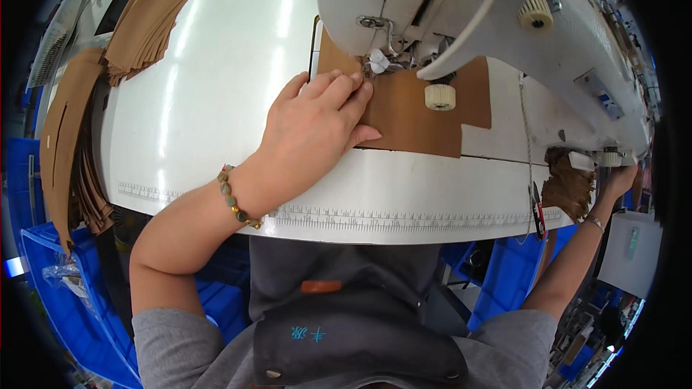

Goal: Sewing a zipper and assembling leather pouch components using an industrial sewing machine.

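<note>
The left hand [317,126] lies flat, fingers [344,90] spread open, pressing the brown fabric piece [414,119] on the white table [216,101] under the sewing machine [461,7] needle. The right hand [620,180] reaches to the machine's far end by the handwheel; its grip cannot be told. A stack of brown pieces [148,21] waits at the left, so most sewing seems left.
</note>
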Demonstrator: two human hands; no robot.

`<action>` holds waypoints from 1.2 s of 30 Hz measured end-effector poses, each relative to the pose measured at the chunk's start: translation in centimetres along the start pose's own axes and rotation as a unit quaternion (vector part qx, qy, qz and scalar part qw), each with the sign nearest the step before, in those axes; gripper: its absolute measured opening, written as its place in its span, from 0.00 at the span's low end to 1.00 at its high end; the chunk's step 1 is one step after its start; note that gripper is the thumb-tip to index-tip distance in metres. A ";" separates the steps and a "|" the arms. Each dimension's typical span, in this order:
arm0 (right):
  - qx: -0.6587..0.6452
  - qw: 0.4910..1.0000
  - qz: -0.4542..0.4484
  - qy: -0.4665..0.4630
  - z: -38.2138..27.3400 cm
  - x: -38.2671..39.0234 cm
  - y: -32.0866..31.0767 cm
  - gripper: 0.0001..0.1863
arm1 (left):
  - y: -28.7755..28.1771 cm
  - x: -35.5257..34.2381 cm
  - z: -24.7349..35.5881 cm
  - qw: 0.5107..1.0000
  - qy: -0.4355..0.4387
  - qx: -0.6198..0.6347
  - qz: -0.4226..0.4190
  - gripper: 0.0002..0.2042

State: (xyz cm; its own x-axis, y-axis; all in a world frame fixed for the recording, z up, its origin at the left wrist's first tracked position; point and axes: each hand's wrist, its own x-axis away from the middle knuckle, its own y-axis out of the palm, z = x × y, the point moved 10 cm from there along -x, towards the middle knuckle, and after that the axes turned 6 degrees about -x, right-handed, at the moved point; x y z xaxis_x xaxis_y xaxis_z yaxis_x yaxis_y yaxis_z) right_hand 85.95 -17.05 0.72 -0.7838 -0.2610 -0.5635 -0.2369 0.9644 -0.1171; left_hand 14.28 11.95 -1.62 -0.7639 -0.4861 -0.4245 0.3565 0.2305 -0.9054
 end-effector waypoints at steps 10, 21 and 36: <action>0.019 0.997 -0.022 0.076 -0.7 3.4 2.1 0.30 | 0.2 0.5 -0.2 1.000 0.004 -0.015 0.018 0.27; 0.203 0.761 -0.464 -0.405 -28.5 34.0 31.3 0.16 | -1.6 1.5 1.5 0.993 0.095 0.034 0.064 0.21; 0.028 0.707 -0.548 -0.447 -40.4 41.5 33.4 0.12 | -1.6 2.7 6.1 0.969 0.196 0.151 -0.014 0.24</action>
State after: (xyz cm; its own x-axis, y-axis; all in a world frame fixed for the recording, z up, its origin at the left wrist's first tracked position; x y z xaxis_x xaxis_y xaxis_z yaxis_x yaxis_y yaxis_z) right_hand 22.34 2.70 6.41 0.5336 -0.7462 -0.3981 -0.3782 0.2105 -0.9015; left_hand 14.94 5.13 -1.35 -0.8998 -0.1170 -0.4203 0.4291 -0.0632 -0.9010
